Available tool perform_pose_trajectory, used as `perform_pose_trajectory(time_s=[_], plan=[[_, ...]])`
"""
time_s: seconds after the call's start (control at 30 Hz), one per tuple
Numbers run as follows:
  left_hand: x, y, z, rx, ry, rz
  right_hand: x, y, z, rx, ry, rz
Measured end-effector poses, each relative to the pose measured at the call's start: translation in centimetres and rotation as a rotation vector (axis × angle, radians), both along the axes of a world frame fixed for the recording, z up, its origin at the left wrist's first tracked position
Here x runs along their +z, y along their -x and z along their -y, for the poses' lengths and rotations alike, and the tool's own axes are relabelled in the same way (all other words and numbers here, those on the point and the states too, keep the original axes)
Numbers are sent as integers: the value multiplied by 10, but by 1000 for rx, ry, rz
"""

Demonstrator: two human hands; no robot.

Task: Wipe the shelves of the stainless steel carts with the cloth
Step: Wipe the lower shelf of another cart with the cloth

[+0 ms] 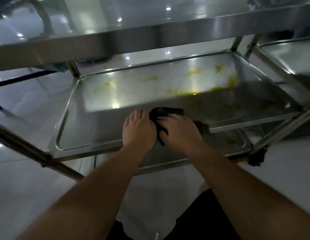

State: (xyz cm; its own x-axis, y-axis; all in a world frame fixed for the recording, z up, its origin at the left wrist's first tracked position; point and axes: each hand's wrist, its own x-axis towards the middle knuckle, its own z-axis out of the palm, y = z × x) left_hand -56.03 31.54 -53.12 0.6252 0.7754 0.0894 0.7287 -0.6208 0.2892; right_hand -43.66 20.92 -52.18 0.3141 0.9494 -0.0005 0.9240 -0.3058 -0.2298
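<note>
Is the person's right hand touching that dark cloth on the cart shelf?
Touching. The head view shows the right hand lying on the dark cloth, its fingers resting over it on the middle shelf.

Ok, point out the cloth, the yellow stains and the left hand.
cloth (165, 111): head view, on its dark top fold.
yellow stains (194, 73): head view, on one far smear.
left hand (137, 129): head view, on its back.

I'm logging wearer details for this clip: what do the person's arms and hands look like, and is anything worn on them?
Both forearms are bare, with no sleeves in view. The left hand and right hand show no gloves, watch, rings or wristbands.
</note>
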Motion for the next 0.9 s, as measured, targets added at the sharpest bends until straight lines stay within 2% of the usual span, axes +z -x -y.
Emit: perform_pose_trajectory(time_s=[0.1, 0.4, 0.5, 0.57, 0.63, 0.73, 0.83, 0.9], plan=[[-14, -2, -1, 17, -48, -15, 1, -27, 13, -21, -10, -1], [-29, -2, -4, 20, -56, -26, 2, -246, 130, -569, 39, 53], [-33, -1, -6, 27, -66, -25, 8, -272, 138, -802, 104, -13], [-34, -1, -7, 28, -75, -32, 10, -258, 125, -878, 116, -28], [-35, -2, -8, 31, -81, -44, 9, -222, 104, -809, 103, -16], [-35, -4, -7, 41, -83, -57, -1, -144, 62, -477, 87, 25], [-32, -3, -5, 38, -74, -46, -4, -68, 2, -113, 28, -78], [-32, -4, -4, 45, -47, -27, 0, -41, -37, 35, 24, -177]])
